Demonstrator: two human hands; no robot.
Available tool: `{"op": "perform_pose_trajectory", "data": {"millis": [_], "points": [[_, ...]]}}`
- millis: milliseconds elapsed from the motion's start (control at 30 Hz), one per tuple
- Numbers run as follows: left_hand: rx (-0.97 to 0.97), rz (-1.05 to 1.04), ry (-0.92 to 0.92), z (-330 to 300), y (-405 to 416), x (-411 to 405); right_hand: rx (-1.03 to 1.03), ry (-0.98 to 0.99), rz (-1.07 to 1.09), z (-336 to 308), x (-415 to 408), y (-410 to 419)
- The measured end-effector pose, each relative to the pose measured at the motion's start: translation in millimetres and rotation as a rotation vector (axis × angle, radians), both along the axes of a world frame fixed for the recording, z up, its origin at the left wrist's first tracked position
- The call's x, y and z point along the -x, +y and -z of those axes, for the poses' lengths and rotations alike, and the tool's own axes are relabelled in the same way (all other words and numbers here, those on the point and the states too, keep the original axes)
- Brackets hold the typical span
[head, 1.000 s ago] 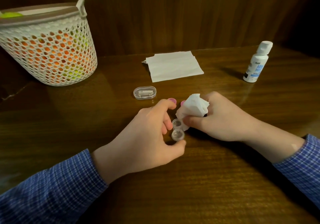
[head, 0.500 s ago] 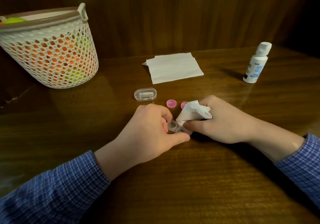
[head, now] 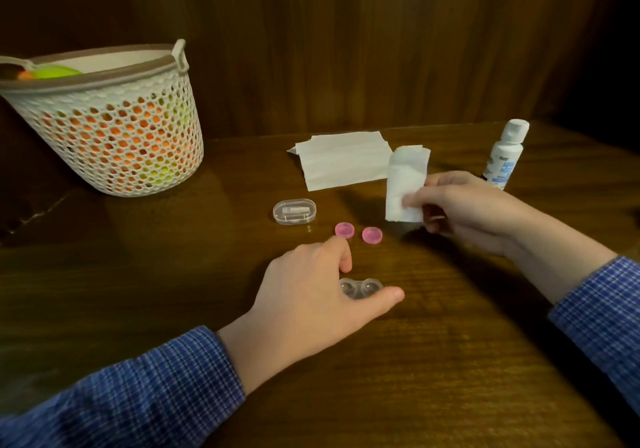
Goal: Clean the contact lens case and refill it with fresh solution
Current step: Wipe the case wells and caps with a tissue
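Clear lens case (head: 361, 288) sits partly hidden under left hand (head: 304, 300).

I see the left hand (head: 304, 295) holding the clear lens case (head: 360, 288) on the table (head: 450, 361); the right hand (head: 474, 208) pinches a tissue (head: 405, 184) above two pink caps (head: 358, 233).

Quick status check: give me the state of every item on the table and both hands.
Lens case: uncapped, flat on table, left hand holds it.
Pink caps: both off, lying beyond the case.
Tissue: lifted, pinched in right hand.
Solution bottle: upright, capped.
Folded tissue: flat on table.
Clear oval box: closed.
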State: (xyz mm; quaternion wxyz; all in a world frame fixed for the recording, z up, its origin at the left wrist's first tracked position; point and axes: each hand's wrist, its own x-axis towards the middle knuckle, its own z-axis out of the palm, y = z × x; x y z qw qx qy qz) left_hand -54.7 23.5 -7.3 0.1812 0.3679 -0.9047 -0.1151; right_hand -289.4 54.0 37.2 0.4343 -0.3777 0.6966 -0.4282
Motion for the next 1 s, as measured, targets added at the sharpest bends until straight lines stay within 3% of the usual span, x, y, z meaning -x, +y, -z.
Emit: {"op": "perform_pose_trajectory", "data": {"millis": [100, 167, 300, 400, 700, 1000], "points": [[0.032, 0.020, 0.002, 2.5, 0.1, 0.8, 0.002, 0.183, 0.029, -3.6, 11.5, -25.6], [0.019, 0.048, -0.002, 1.2, -1.2, -1.5, -0.008, 0.336, -0.076, -6.0, 18.0, -44.4], [-0.103, 0.184, -0.051, -6.7, -10.2, -14.2, -0.131, 0.437, -0.339, -4.3, 16.9, -70.1], [-0.132, 0.224, -0.068, -9.4, -14.5, -19.4, -0.089, 0.632, -0.447, 3.6, 16.3, -80.2], [-0.140, 0.275, -0.071, -10.7, -16.8, -18.8, 0.070, 0.811, -0.251, 34.3, 13.9, -89.9], [-0.127, 0.293, -0.047, -5.1, -22.3, -16.0, 0.274, 0.763, -0.010, 24.2, 10.1, -26.7]]}}
